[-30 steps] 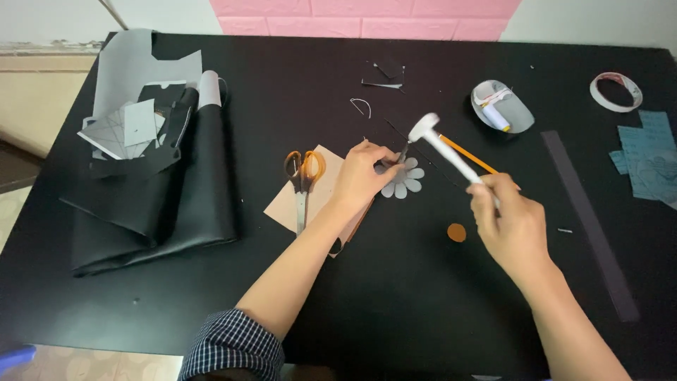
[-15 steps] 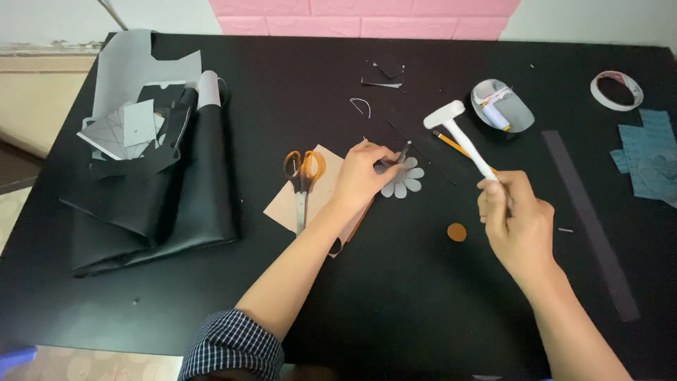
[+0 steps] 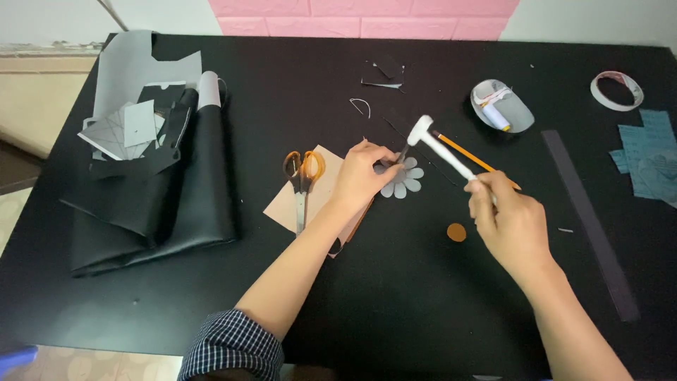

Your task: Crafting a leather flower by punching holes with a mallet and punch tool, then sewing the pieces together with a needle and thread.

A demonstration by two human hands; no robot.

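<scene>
Beside the orange-handled scissors (image 3: 303, 171), on the black table (image 3: 282, 282): pale flower-shaped cutout (image 3: 402, 180), with left hand (image 3: 361, 176) pinching a slim dark punch (image 3: 402, 153) upright on it. Right of the flower, right hand (image 3: 509, 224) clenched around the white mallet (image 3: 441, 149), head raised just above the punch top. Looks like the punching step; calls for a square, short strike with the punch kept vertical. Both forearms angled inward, right wrist cocked.
</scene>
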